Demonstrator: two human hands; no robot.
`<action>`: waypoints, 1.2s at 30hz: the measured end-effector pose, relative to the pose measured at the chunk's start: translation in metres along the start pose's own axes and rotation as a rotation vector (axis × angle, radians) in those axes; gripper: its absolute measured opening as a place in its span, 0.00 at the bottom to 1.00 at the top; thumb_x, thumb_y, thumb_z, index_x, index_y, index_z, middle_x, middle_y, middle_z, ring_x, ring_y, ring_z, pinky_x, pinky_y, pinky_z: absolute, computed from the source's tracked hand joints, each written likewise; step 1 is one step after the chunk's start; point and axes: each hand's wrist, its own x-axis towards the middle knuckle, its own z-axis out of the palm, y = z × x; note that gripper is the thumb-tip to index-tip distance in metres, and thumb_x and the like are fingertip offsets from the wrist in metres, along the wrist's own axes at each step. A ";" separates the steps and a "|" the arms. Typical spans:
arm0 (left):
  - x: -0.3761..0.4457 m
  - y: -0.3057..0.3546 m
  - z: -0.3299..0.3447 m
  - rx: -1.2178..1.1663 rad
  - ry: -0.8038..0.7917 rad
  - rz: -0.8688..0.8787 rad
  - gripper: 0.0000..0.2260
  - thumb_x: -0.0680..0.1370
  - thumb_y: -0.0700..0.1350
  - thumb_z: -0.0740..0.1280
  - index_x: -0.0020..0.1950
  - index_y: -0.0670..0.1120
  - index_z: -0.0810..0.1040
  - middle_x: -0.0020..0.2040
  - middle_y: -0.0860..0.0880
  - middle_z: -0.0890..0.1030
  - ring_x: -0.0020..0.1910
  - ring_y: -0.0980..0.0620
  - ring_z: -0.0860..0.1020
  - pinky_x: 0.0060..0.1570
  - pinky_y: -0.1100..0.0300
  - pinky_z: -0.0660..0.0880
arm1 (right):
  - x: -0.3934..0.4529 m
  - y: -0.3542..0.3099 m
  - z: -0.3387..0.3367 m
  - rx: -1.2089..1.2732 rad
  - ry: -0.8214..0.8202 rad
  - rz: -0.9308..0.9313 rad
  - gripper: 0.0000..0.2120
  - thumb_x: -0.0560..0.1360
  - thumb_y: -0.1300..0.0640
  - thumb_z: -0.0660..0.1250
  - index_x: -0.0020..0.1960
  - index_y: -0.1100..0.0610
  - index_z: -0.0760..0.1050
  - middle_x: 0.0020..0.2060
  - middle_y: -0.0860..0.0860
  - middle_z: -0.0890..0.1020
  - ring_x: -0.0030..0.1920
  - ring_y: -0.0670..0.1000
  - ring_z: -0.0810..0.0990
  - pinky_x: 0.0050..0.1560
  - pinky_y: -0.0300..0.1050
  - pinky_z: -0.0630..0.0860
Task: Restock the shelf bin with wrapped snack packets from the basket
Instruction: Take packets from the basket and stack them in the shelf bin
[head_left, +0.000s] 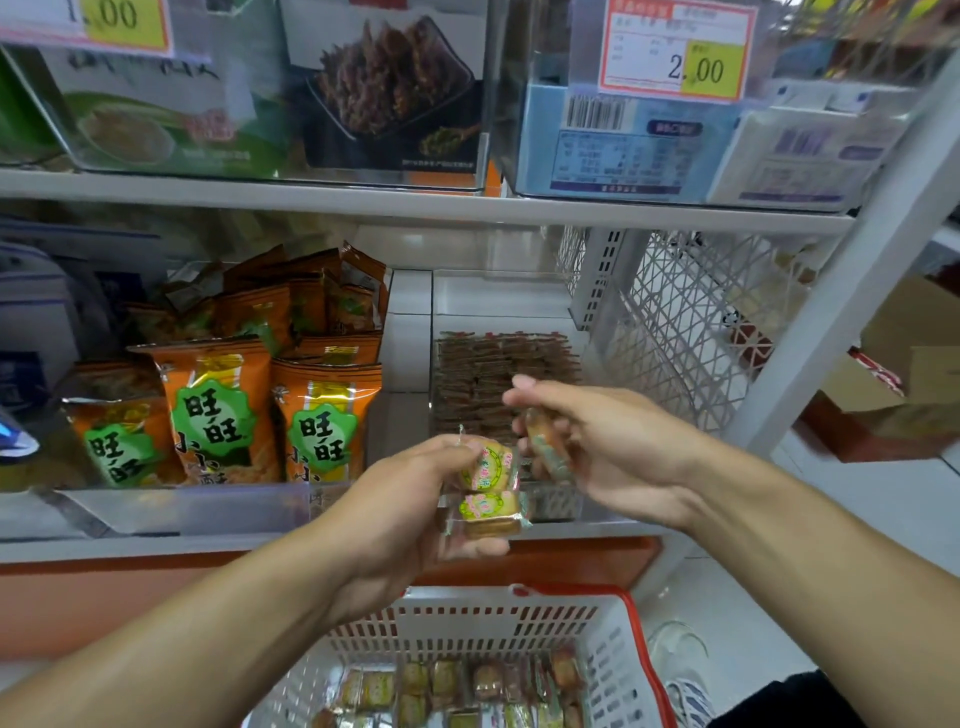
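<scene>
two wrapped snack packets with green-and-pink labels sit stacked in the left hand, the upper one pinched under the thumb, the lower one resting on curled fingers that cup it from below. at about 2 o'clock from them, just beside, a third packet is blurred in the right hand, gripped between its thumb and bent fingers, with the forefinger pointing toward 10 o'clock. both hands hang in front of the clear shelf bin, which lies at 12 o'clock from the packets and holds a flat layer of small brown-wrapped pieces. at 6 o'clock, below the hands, a white basket with a red rim holds many more loose packets across its floor. at 9 o'clock from the held packets, the neighbouring bin is packed with orange snack bags bearing green badges. at 12 o'clock higher up, a yellow price tag reads 2.00 on the upper shelf.
</scene>
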 end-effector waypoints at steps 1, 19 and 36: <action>-0.001 -0.001 0.001 -0.008 0.002 -0.012 0.12 0.84 0.46 0.63 0.52 0.44 0.86 0.53 0.39 0.86 0.41 0.44 0.86 0.30 0.56 0.81 | -0.002 0.002 0.003 0.036 -0.015 0.005 0.15 0.73 0.58 0.72 0.57 0.64 0.82 0.41 0.56 0.80 0.37 0.49 0.77 0.39 0.41 0.75; -0.005 0.011 0.000 -0.127 -0.105 0.003 0.18 0.84 0.53 0.61 0.52 0.46 0.88 0.50 0.40 0.86 0.37 0.45 0.85 0.27 0.56 0.82 | -0.011 0.010 -0.001 -0.471 -0.028 -0.665 0.17 0.65 0.75 0.77 0.36 0.52 0.85 0.52 0.51 0.84 0.47 0.49 0.85 0.50 0.44 0.83; -0.013 0.011 -0.006 0.019 -0.176 0.132 0.12 0.77 0.46 0.73 0.60 0.48 0.84 0.61 0.40 0.84 0.54 0.41 0.85 0.38 0.56 0.82 | 0.000 0.023 -0.006 -0.609 -0.046 -0.413 0.16 0.69 0.53 0.78 0.56 0.53 0.82 0.50 0.50 0.87 0.54 0.49 0.85 0.61 0.50 0.79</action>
